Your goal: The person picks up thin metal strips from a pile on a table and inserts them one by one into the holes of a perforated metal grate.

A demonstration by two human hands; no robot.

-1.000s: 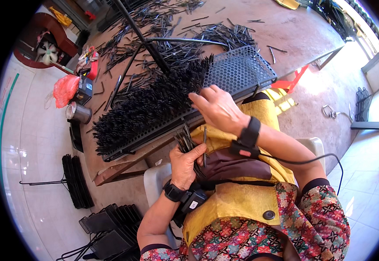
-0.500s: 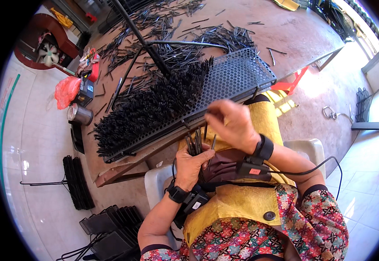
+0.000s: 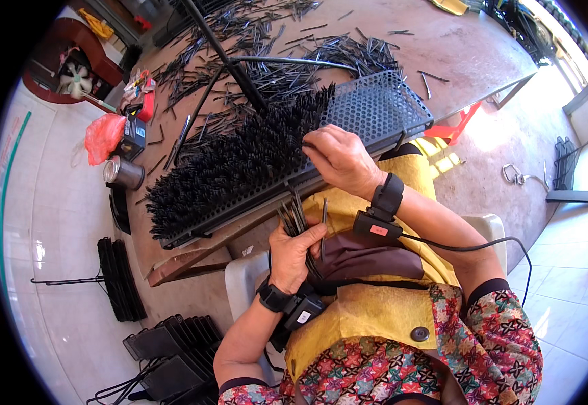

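Observation:
A black perforated brush head [image 3: 381,101] rests slanted at the table's near edge, its left and middle part packed with dense black bristles [image 3: 240,158]. A long black handle [image 3: 216,47] rises from it. My left hand [image 3: 290,253], below the brush, is closed round a bundle of thin black strips [image 3: 294,214]; one strip stands apart beyond the thumb. At the right border of the bristles, my right hand [image 3: 341,158] touches the plate with thumb and fingers pinched together. A dark bit shows at its fingertips, too small to make out.
Loose black strips [image 3: 354,57] lie heaped across the table [image 3: 469,50]. At its left side are a metal can [image 3: 123,173], a dark box [image 3: 132,138] and a red plastic bag [image 3: 105,140]. Black brush heads [image 3: 172,344] stand on the floor at lower left.
My right hand has moved left and up, from above the left hand's strips to the bristle edge on the plate. My left hand stays nearly in place with its bundle.

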